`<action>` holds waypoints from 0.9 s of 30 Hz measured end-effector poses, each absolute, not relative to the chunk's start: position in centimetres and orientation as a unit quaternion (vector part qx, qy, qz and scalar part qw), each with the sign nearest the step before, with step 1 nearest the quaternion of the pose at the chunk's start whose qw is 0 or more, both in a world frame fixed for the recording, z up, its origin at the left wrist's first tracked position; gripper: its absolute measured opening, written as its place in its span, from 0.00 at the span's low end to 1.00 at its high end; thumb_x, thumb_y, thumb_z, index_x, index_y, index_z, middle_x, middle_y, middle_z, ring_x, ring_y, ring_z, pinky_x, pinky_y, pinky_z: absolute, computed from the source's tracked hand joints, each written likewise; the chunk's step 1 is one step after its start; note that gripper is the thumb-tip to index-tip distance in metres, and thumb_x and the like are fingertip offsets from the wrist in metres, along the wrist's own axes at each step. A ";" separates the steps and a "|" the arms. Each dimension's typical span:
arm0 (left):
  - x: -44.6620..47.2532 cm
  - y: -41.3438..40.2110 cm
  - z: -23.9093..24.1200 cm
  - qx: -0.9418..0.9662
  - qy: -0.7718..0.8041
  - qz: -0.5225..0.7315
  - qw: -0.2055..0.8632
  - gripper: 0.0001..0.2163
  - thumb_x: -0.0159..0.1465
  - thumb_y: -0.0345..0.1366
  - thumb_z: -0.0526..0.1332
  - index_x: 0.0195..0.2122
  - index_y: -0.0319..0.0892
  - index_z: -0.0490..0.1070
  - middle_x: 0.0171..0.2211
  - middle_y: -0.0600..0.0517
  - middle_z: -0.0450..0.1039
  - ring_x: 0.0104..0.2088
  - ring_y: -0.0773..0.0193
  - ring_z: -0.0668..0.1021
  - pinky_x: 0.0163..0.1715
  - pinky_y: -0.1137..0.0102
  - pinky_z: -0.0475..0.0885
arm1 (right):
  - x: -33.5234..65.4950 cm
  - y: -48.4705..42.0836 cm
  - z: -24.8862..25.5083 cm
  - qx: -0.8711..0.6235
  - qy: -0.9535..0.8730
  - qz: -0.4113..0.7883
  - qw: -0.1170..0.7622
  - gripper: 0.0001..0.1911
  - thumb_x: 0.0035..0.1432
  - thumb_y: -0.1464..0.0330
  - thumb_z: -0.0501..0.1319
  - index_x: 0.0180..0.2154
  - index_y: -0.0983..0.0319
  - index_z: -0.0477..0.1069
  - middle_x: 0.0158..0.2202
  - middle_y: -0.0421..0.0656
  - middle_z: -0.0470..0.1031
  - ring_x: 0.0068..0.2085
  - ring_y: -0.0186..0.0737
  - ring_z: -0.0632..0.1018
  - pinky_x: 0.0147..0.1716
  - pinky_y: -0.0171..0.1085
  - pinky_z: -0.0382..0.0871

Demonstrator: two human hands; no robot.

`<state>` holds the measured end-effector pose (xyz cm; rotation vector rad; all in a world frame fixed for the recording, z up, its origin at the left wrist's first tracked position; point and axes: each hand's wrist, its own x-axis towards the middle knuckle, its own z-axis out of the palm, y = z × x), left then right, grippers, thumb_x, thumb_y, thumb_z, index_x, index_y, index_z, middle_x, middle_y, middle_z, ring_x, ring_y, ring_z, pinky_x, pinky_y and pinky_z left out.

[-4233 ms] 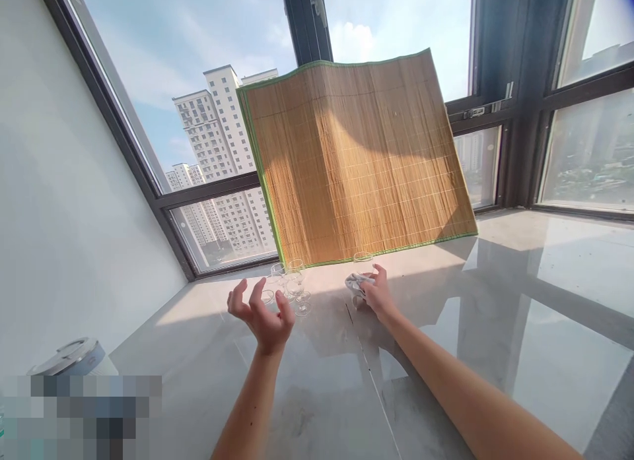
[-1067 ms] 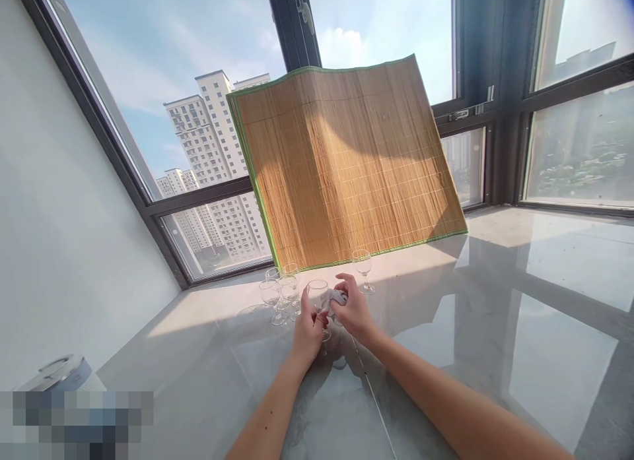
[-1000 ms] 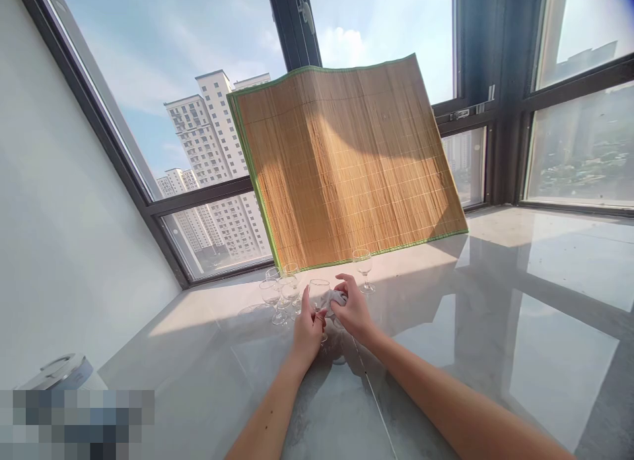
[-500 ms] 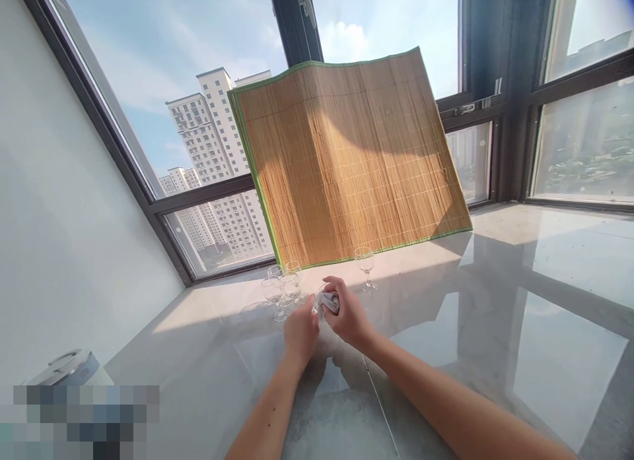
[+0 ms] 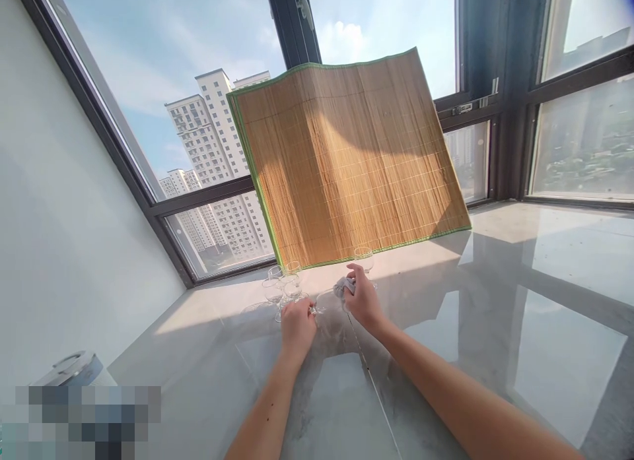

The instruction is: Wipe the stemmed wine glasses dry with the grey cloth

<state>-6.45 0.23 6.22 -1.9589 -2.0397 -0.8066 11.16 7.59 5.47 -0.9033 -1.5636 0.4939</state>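
My left hand (image 5: 298, 327) is closed around the stem end of a small wine glass (image 5: 325, 303), which lies tilted on its side in the air with its bowl toward the right. In my right hand (image 5: 365, 303) is a bunched grey-white cloth (image 5: 343, 287), close to the rim of that glass; I cannot tell if they touch. Just beyond my left hand several clear stemmed glasses (image 5: 272, 291) stand upright in a group. Another stemmed glass (image 5: 364, 255) stands behind my right hand, which partly hides it.
A bamboo mat (image 5: 347, 163) with green edging leans on the window frame (image 5: 292, 24) behind the glasses. The glossy grey tiled surface (image 5: 446, 354) reflects the windows. At the lower left is a white lidded container (image 5: 74, 369), partly covered by blurred blocks.
My right hand has moved right and slightly up with the cloth, away from my left hand. More of the held glass's bowl now shows; the single glass behind is partly covered.
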 end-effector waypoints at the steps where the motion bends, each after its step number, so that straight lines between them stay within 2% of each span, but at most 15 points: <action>1: -6.6 0.3 6.3 -0.659 -0.692 -0.277 0.099 0.13 0.57 0.24 0.57 0.39 0.44 0.76 0.34 0.50 0.77 0.40 0.58 0.75 0.45 0.64 0.64 | 11.2 7.8 5.3 -0.395 -0.676 0.216 0.584 0.27 0.47 0.75 0.52 0.52 0.60 0.61 0.37 0.42 0.69 0.34 0.39 0.72 0.36 0.38 0.65; 5: -6.8 0.4 6.3 -0.660 -0.693 -0.268 0.107 0.15 0.58 0.24 0.56 0.42 0.45 0.77 0.36 0.50 0.78 0.41 0.57 0.75 0.45 0.64 0.64 | 11.1 8.1 4.9 -0.400 -0.694 0.253 0.543 0.28 0.44 0.76 0.53 0.51 0.59 0.61 0.34 0.39 0.70 0.33 0.38 0.72 0.35 0.38 0.65; 9: -6.9 0.3 6.4 -0.669 -0.694 -0.228 0.136 0.16 0.58 0.24 0.56 0.40 0.48 0.79 0.34 0.49 0.77 0.42 0.55 0.74 0.45 0.63 0.64 | 10.9 7.7 5.3 -0.367 -0.681 0.309 0.554 0.31 0.42 0.75 0.56 0.52 0.58 0.59 0.31 0.37 0.70 0.32 0.38 0.73 0.34 0.37 0.65; 14: -7.3 0.5 6.3 -0.666 -0.699 -0.218 0.146 0.16 0.58 0.24 0.56 0.39 0.47 0.80 0.32 0.49 0.75 0.41 0.55 0.73 0.44 0.63 0.65 | 10.6 7.1 5.9 -0.341 -0.663 0.387 0.542 0.32 0.43 0.73 0.58 0.53 0.59 0.58 0.29 0.35 0.70 0.28 0.36 0.72 0.29 0.35 0.64; 21: -7.4 0.3 6.4 -0.670 -0.694 -0.221 0.143 0.17 0.56 0.21 0.55 0.35 0.46 0.80 0.30 0.49 0.74 0.39 0.56 0.72 0.42 0.64 0.65 | 10.3 7.5 4.8 -0.390 -0.619 0.444 0.517 0.38 0.40 0.72 0.62 0.56 0.58 0.56 0.29 0.33 0.66 0.24 0.33 0.69 0.20 0.31 0.62; 27: -7.4 0.4 6.7 -0.661 -0.703 -0.206 0.162 0.18 0.56 0.22 0.55 0.39 0.47 0.80 0.33 0.48 0.76 0.41 0.54 0.73 0.42 0.64 0.66 | 9.7 7.1 5.2 -0.402 -0.560 0.505 0.520 0.35 0.38 0.74 0.64 0.50 0.56 0.59 0.27 0.32 0.66 0.21 0.33 0.70 0.15 0.30 0.63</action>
